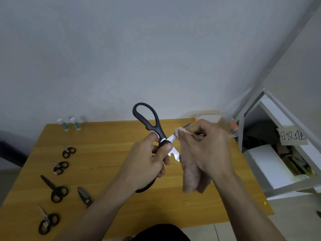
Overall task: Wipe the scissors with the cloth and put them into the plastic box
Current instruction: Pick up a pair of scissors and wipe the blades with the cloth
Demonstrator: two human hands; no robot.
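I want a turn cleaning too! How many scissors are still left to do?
One pair is being cleaned: the left hand holds the big black scissors open while the right hand rubs the cloth along a blade. Four pairs and one more tool wait on the wooden table. The plastic box is mostly hidden, so finished ones can't be counted.

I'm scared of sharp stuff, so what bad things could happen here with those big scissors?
1. The big scissors are spread open, and the right hand rubs the cloth along a bare blade. If the cloth slips, the edge might nick a finger.
2. The left hand has its grip close to the pivot, thumb beside the other blade. If the blades swing shut, they could pinch it.
3. The plastic box sits at the table's far edge, so a careless drop-in might push it off.
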